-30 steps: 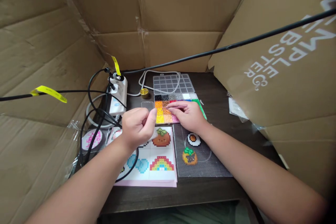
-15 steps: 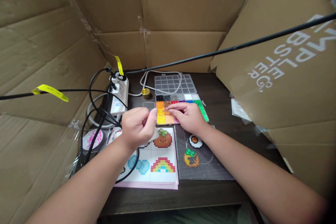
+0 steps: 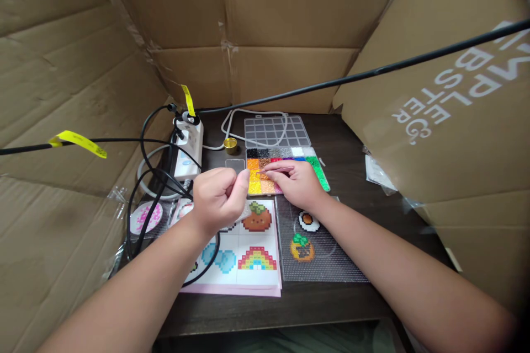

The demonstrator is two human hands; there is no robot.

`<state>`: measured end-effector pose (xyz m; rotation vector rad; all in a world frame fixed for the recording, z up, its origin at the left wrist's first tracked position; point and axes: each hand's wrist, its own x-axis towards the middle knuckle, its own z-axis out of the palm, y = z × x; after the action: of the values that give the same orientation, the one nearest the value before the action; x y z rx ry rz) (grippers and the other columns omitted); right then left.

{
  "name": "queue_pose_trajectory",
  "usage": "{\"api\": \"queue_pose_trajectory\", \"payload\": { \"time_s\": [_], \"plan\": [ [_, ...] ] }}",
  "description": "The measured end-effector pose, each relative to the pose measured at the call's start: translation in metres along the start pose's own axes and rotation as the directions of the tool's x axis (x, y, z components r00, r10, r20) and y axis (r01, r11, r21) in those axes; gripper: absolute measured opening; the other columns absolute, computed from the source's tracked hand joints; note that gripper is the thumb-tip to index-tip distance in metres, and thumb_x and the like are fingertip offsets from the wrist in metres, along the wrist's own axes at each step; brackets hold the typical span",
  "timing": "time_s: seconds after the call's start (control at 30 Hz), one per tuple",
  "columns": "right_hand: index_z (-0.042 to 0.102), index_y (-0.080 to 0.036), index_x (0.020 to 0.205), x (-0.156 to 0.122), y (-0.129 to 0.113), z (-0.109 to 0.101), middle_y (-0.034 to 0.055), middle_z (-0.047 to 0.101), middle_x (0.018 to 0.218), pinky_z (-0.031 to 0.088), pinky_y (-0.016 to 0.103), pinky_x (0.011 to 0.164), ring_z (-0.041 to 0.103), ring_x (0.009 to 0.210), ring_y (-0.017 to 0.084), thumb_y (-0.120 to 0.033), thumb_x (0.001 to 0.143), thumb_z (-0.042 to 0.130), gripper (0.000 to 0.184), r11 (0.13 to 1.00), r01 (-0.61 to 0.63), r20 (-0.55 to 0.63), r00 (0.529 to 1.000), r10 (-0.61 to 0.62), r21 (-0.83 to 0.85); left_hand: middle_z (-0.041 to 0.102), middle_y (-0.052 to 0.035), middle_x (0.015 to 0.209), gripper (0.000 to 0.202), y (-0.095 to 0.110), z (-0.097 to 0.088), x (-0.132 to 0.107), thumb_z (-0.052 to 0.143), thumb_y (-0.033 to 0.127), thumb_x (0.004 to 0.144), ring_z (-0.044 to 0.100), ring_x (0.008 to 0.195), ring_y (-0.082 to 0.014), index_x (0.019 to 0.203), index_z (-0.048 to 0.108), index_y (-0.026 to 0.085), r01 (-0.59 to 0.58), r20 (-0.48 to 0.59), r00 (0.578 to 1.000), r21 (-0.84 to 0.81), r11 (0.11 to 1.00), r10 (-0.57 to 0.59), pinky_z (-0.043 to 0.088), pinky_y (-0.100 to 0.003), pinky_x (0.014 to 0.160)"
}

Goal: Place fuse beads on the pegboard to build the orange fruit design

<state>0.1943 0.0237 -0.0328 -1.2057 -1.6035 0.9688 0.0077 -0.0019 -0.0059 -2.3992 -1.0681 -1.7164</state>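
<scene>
My right hand (image 3: pixel 298 183) is closed on pink metal tweezers (image 3: pixel 278 170). Their tips point left over the yellow and orange compartments of the bead box (image 3: pixel 253 189), which is filled with small fuse beads sorted by colour. To its left, my left hand (image 3: pixel 219 193) is held as a fist above the pattern sheet (image 3: pixel 259 240); whatever is inside it, if anything, is hidden. Below my right wrist lies a clear pegboard (image 3: pixel 327 267). It carries a white bead piece with a brown centre (image 3: pixel 308 222) and an orange bead fruit (image 3: pixel 302 248) with green leaves and a dark, unfilled-looking middle.
A white power strip (image 3: pixel 188 149) and tangled black cables (image 3: pixel 143 204) crowd the left. The box's clear lid (image 3: pixel 277 132) lies open behind, near a gold cup (image 3: pixel 230 146). A round dish of pink beads (image 3: pixel 146 218) sits far left. Cardboard walls (image 3: pixel 290 77) enclose the table.
The tweezer tips have shifted very slightly over the yellow-orange beads. My left fist is nearly still, and the view has tilted a touch.
</scene>
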Motion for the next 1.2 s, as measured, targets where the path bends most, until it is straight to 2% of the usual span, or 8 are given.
{"api": "queue_pose_trajectory", "payload": {
  "time_s": [0.33,0.53,0.67,0.8,1.0,1.1,1.2],
  "plan": [
    [0.076,-0.018,0.081,0.001,-0.001,0.002,0.0073,0.078,0.088,0.060,0.034,0.080,0.075,0.085,0.021,-0.023,0.077,0.067,0.011,1.000,-0.021,-0.002,1.000,0.021,-0.002,0.021,0.0064,0.047,0.046,0.000,0.001,0.000,0.063,0.006,0.076,0.020,0.042,-0.0041,0.051,0.026,0.016,-0.008,-0.007,1.000,-0.002,1.000,0.008,0.018,-0.024,0.040],
    [0.075,-0.018,0.079,0.001,-0.004,0.000,0.0064,0.078,0.085,0.061,0.034,0.075,0.074,0.079,0.021,-0.025,0.076,0.068,0.010,0.999,-0.019,-0.031,0.999,0.020,0.036,0.021,0.0062,0.047,0.046,0.000,0.000,0.001,0.062,0.006,0.077,0.020,0.043,-0.0043,0.052,0.026,0.017,-0.002,-0.004,1.000,-0.007,1.000,0.002,0.017,-0.025,0.040],
    [0.075,-0.019,0.077,0.000,-0.013,-0.006,0.0057,0.078,0.083,0.061,0.034,0.076,0.074,0.080,0.020,-0.024,0.075,0.069,0.008,0.996,-0.007,-0.079,0.997,0.014,0.085,0.021,0.0063,0.047,0.046,0.001,0.000,0.001,0.063,0.006,0.076,0.020,0.042,-0.0044,0.051,0.026,0.017,-0.012,-0.010,1.000,0.001,1.000,0.012,0.017,-0.024,0.040],
    [0.075,-0.020,0.078,-0.007,-0.032,-0.019,0.0050,0.078,0.082,0.061,0.036,0.080,0.074,0.081,0.020,-0.024,0.075,0.072,0.006,0.988,0.034,-0.167,0.986,-0.008,0.153,0.021,0.0062,0.046,0.046,0.001,-0.001,0.002,0.062,0.008,0.077,0.020,0.041,-0.0042,0.050,0.026,0.016,-0.010,-0.022,1.000,0.017,1.000,0.010,0.018,-0.023,0.039],
    [0.074,-0.022,0.085,-0.044,-0.058,-0.051,0.0066,0.078,0.087,0.062,0.042,0.076,0.074,0.082,0.024,-0.030,0.079,0.072,0.011,0.988,0.086,-0.280,0.959,-0.047,0.129,0.020,0.0061,0.044,0.048,0.000,-0.001,0.004,0.064,0.010,0.076,0.020,0.039,-0.0035,0.048,0.026,0.016,-0.046,-0.050,0.998,0.022,0.999,0.048,0.017,-0.023,0.036],
    [0.075,-0.025,0.085,-0.078,-0.058,-0.061,0.0062,0.078,0.087,0.062,0.043,0.073,0.074,0.080,0.026,-0.034,0.080,0.073,0.011,0.996,0.034,-0.285,0.958,-0.009,0.082,0.019,0.0063,0.044,0.049,-0.001,-0.001,0.004,0.064,0.010,0.077,0.019,0.039,-0.0034,0.048,0.025,0.016,-0.062,-0.079,0.995,-0.004,0.998,0.061,0.016,-0.024,0.036],
    [0.077,-0.025,0.086,-0.113,-0.048,-0.061,0.0056,0.078,0.086,0.062,0.042,0.078,0.075,0.082,0.026,-0.031,0.080,0.073,0.009,0.995,-0.032,-0.251,0.966,0.056,0.098,0.020,0.0057,0.044,0.049,0.000,-0.001,0.003,0.063,0.011,0.080,0.019,0.039,-0.0040,0.049,0.026,0.017,-0.050,-0.080,0.996,-0.007,0.999,0.050,0.017,-0.025,0.037]
  ]
}}
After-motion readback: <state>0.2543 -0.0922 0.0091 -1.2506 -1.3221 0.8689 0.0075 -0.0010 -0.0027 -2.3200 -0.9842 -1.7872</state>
